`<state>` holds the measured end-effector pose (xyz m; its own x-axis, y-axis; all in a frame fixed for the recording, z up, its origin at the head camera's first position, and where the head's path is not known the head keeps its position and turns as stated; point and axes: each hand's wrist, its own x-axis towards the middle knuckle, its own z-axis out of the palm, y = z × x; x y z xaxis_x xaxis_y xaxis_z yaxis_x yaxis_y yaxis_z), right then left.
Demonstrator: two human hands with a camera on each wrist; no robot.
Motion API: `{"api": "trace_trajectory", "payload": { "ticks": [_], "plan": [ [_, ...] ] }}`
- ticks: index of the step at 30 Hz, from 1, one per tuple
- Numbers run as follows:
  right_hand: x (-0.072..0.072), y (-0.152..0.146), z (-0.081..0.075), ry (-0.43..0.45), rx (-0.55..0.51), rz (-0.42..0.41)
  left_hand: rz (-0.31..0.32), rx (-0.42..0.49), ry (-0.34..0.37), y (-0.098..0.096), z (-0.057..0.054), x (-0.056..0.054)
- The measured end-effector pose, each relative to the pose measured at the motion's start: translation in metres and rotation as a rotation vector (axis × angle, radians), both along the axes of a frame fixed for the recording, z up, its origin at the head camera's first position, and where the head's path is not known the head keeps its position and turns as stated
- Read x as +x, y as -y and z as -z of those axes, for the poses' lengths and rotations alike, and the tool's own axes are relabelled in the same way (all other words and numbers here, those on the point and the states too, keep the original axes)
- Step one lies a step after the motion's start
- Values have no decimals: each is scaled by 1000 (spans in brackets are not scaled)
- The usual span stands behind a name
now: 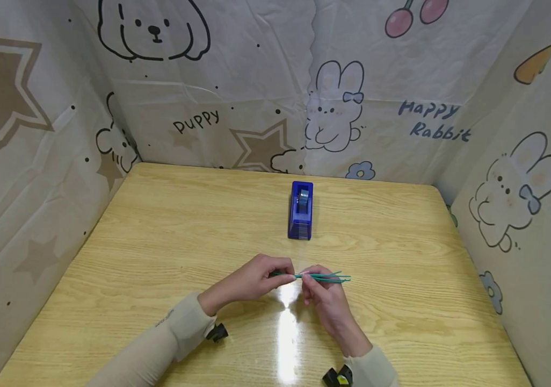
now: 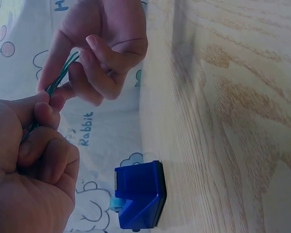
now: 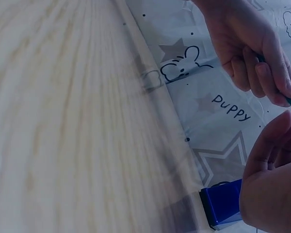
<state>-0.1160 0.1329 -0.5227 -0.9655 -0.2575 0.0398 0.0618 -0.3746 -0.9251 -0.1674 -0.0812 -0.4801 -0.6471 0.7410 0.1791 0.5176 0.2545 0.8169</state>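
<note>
A bundle of thin green strands, wire-like or stem-like, lies sideways between both hands above the table. My left hand curls around its left end, thumb and forefinger pinching it near the middle. Just to the right, my right hand pinches the same bundle between thumb and fingers, and the loose ends fan out past it. In the left wrist view the strands run from the left fist up to the right hand. A small pale glint shows at the right fingertips; what it is I cannot tell.
Beyond the hands, a blue tape dispenser with a roll of tape stands upright on the light wooden table. Printed cloth with cartoon animals and stars hangs along the back and both sides. Each sleeve cuff carries a small black device.
</note>
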Motion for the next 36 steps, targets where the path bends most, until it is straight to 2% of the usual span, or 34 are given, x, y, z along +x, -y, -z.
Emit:
{"api": "trace_trajectory", "payload": {
  "ticks": [9, 16, 20, 23, 26, 29, 31, 33, 36],
  "plan": [
    [-1, -1, 0, 36, 10, 46, -3, 0, 2, -1, -1, 1],
    [1, -9, 4, 7, -19, -46, -5, -11, -38, -1, -2, 1],
    [1, -20, 5, 18, -2, -41, -8, -36, -87, -1, -2, 1],
    [1, -30, 1, -21, 80, 29, -14, -49, -160, -1, -3, 1],
    [-3, -42, -9, -100, 197, 116, -22, -54, -270, -2, -4, -1],
    [-10, -54, -23, -184, 373, 141, -30, -56, -356, -2, -4, -2],
    [-15, -61, -32, -205, 500, 75, -31, -60, -395, -2, -4, -2],
    [-20, -66, -38, -223, 611, -45, -31, -59, -434, -1, -3, -3],
    [-26, -72, -40, -185, 643, -216, -33, -58, -489, -1, -1, -3]
  ]
}}
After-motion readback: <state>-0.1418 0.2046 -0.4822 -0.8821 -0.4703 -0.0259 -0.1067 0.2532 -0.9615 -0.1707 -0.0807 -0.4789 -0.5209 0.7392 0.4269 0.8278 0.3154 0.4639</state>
